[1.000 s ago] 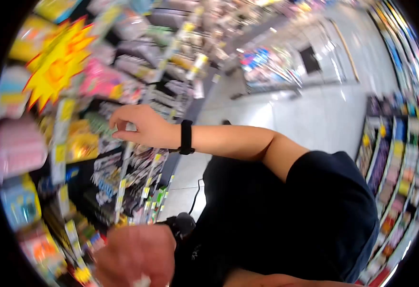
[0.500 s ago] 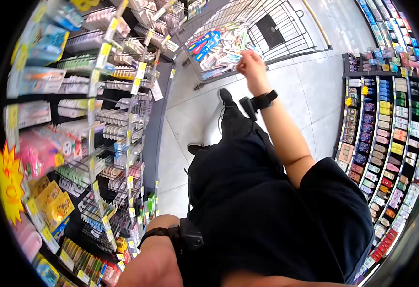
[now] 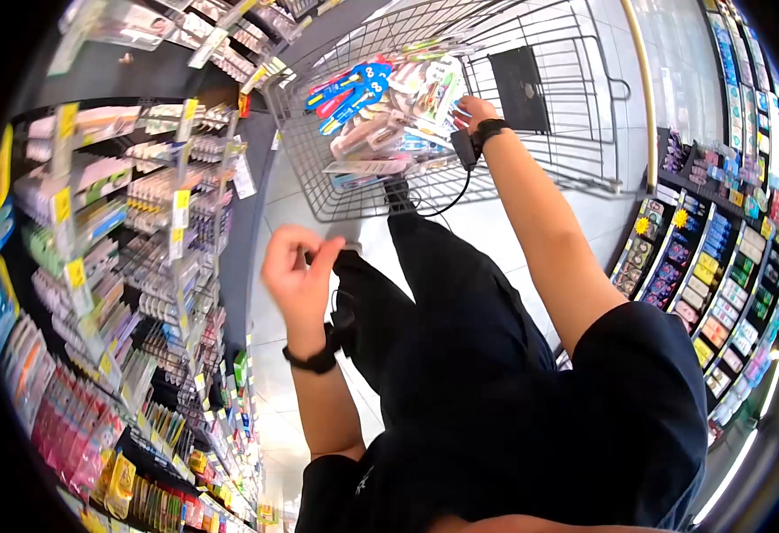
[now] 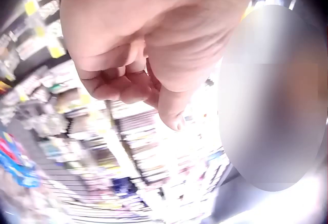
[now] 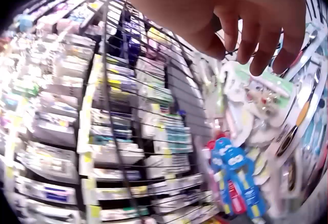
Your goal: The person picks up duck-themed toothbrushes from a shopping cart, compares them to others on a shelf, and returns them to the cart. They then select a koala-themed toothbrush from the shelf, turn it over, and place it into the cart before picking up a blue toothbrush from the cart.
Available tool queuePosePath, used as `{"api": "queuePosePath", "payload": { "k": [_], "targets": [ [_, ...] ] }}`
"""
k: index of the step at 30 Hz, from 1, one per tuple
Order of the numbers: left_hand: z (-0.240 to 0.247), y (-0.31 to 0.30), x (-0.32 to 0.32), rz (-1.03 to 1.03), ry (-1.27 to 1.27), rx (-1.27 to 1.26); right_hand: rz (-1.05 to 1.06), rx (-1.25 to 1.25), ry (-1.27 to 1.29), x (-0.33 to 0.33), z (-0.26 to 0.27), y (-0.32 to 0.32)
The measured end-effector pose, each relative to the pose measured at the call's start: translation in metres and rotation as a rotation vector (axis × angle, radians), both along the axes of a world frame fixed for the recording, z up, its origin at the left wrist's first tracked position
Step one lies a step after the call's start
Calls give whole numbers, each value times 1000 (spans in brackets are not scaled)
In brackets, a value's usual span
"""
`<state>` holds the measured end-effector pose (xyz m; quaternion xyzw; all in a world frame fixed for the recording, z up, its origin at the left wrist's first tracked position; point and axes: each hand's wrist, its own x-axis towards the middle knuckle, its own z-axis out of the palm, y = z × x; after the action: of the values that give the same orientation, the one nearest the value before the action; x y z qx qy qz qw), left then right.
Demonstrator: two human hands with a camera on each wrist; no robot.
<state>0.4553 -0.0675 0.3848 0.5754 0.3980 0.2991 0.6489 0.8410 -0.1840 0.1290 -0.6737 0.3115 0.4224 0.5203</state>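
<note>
My right hand (image 3: 476,115) hangs over the shopping cart (image 3: 318,200), close to the heap of packaged goods (image 3: 434,89) inside. In the right wrist view its fingers (image 5: 261,44) are loosely bent above clear and white packs, and no held thing shows. Blue packs with cartoon eyes (image 3: 367,84) lie on the heap. My left hand (image 3: 296,275) is raised between the shelves and the cart, touching neither. Its fingers are loosely curled with the thumb apart, and the left wrist view shows the hand (image 4: 159,39) holding nothing.
Shelves with hanging packs and yellow price tags (image 3: 182,200) line the left side. On the right stands another display of small boxes (image 3: 718,275). The cart's yellowish handle bar (image 3: 643,89) runs along its right end. The person's dark trousers are just below the cart.
From beside the left shelf, my right hand has moved across to the cart. My left hand has risen from the bottom edge of the view. The cart now appears larger and nearer.
</note>
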Motion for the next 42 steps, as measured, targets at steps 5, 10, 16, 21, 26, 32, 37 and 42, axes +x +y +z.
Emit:
{"api": "queuePosePath", "payload": {
  "k": [5, 10, 16, 21, 26, 32, 37, 42],
  "targets": [
    [-229, -12, -17, -29, 569, 54, 368, -207, 1, 49, -114, 6],
    [-304, -24, 10, 100, 804, 359, 584, -316, -410, 44, -210, 5],
    [-305, -33, 43, 259, 1195, 322, 432, -263, -527, 14, -173, 20],
    [-298, -32, 48, 252, 1188, 331, 554, -125, -538, -3, -192, 4],
    [-302, -35, 44, 264, 1162, 309, 634, -242, -369, 0, -167, 3],
    [-305, -35, 43, 296, 1182, 311, 539, -61, -406, 7, -179, -6],
    [-306, -37, 39, 279, 1167, 322, 275, 314, 19, 4, -141, -4],
    [-291, -29, 22, 202, 1123, 368, 411, 442, 121, -2, -102, -6]
  ]
}}
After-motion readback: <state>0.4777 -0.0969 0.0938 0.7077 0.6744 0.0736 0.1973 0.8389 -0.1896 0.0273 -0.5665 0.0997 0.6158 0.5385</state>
